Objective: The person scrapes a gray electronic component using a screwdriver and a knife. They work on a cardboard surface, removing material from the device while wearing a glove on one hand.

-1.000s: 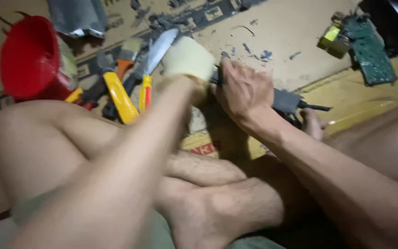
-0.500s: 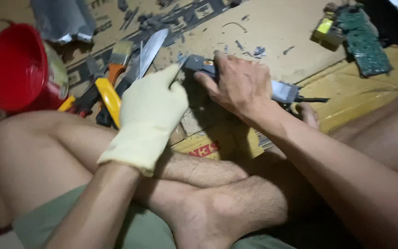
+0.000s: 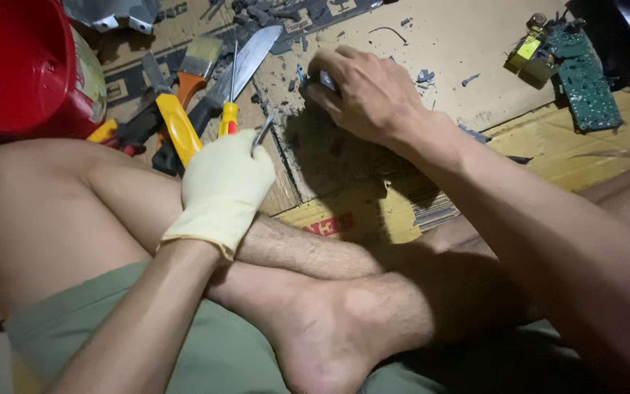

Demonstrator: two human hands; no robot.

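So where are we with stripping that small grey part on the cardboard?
Looks done: grey fragments lie scattered over the cardboard, and a green circuit board sits set aside at the far right. In hand: the bare right hand presses the grey part down, while the gloved left hand holds a thin metal tool just short of it. Left: the part is mostly hidden, so I cannot tell how much remains.

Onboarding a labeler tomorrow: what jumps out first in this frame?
The big red funnel at top left, beside a heap of tools with yellow and orange handles. In the middle, the left hand in a pale glove grips a thin metal tool, while the bare right hand presses a small grey part onto the cardboard. A green circuit board lies at top right.
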